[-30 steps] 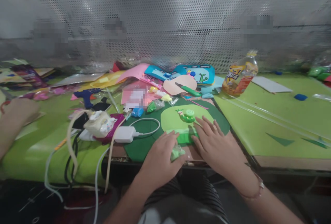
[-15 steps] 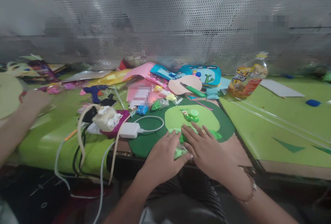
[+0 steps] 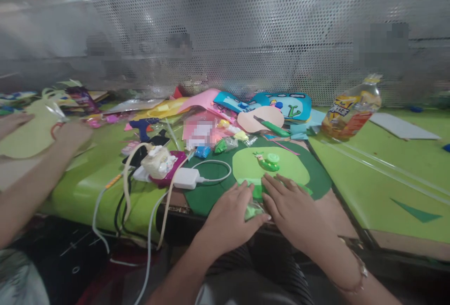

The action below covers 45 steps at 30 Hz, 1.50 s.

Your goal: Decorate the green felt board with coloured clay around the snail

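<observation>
My left hand (image 3: 230, 217) rests palm down at the near edge of a dark green foam sheet (image 3: 207, 192), with a small bag of green clay (image 3: 252, 210) under its fingers. My right hand (image 3: 291, 204) lies flat beside it, fingers spread, pressing a strip of green clay (image 3: 258, 188) onto the light green oval (image 3: 281, 168). A small green clay snail (image 3: 268, 161) sits on the oval just beyond my fingertips.
A white charger with its cable (image 3: 188, 178), a pouch and phones lie to the left. Clay packets, a blue glue gun (image 3: 144, 125), a green knife (image 3: 272, 127) and coloured foam crowd the back. A drink bottle (image 3: 351, 110) stands right. Another person's hands (image 3: 66, 132) hold pale paper at left.
The view has swung to the left, so everything sits further right. My right hand's fingers slid left along the green strip, closer to my left hand. The other person's hands came further into view.
</observation>
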Motion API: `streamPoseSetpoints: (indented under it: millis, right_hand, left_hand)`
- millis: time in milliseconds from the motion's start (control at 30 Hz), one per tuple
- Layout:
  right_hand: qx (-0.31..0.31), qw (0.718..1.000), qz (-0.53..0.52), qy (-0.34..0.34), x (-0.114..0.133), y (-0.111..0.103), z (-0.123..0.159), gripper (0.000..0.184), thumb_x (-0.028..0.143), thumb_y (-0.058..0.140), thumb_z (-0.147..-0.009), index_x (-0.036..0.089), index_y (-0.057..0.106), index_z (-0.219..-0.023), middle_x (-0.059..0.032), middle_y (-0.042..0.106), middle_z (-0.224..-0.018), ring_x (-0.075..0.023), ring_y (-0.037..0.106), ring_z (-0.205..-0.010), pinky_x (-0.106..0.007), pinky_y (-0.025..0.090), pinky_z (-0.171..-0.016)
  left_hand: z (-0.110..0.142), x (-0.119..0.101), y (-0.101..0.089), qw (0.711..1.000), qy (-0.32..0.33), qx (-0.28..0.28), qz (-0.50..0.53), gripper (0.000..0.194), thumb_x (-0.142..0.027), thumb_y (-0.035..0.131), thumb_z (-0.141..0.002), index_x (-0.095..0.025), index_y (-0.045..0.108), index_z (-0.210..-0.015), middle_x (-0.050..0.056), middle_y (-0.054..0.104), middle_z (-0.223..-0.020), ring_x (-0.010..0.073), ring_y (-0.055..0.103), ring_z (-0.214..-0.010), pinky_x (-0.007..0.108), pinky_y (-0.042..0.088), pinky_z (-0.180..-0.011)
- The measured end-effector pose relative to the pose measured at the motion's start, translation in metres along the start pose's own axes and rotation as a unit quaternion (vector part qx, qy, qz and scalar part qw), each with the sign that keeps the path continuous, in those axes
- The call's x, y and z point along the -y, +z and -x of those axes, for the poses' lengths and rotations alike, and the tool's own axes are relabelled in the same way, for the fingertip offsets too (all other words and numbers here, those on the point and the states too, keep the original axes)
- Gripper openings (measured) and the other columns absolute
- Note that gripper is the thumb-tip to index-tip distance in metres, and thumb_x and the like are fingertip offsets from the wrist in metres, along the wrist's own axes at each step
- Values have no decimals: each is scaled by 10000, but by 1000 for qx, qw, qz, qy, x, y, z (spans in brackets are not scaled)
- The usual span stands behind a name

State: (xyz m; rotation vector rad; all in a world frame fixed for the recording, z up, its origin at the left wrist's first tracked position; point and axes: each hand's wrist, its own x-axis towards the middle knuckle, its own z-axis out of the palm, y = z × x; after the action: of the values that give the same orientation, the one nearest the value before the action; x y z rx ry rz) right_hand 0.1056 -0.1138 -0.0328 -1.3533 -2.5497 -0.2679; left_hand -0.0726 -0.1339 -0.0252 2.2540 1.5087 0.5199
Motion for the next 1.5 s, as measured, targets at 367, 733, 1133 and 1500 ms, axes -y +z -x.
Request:
streamPoseSetpoints:
  millis: [367,733,1133,1500]
  right_hand:
    - [-100,968,-230,5,-13,-10,0,327,228,370,-946,184,581,-1191,-129,575,-1244,-232,539,-1146,-413,485,-930]
    - [48,939,-323,-104,3,-24,7,258,109,433,-913,216,657,-983,-33,638,-937,-131,617,-825,-239,518,-740]
    - [138,928,-323,-127,0,-39,24,204,144,401,-911,202,571,-1009,-52,610,-1070,-164,564,-1015,-289,486,-870]
    - [-187,933,-237,196,-52,-8,14,135,285,476,-887,191,567,-854,-61,643,-822,-190,611,-740,-306,481,-675]
  left_hand:
    - [0,8,0,991,-12,-66,119,416,-451,540,-860,-204,488,-1190,82,596,-1225,232,545,-1137,361,429,-945]
    - [7,10,13,994,103,-42,-5,429,-586,600,-764,-193,560,-930,26,623,-850,193,599,-835,305,453,-788]
    - [5,-2,-2,992,104,51,52,476,-599,733,-596,-216,594,-841,-36,617,-804,165,585,-772,243,412,-691]
    - [4,8,1,991,44,-62,107,361,-542,582,-800,-194,526,-879,4,587,-833,183,563,-795,289,422,-710]
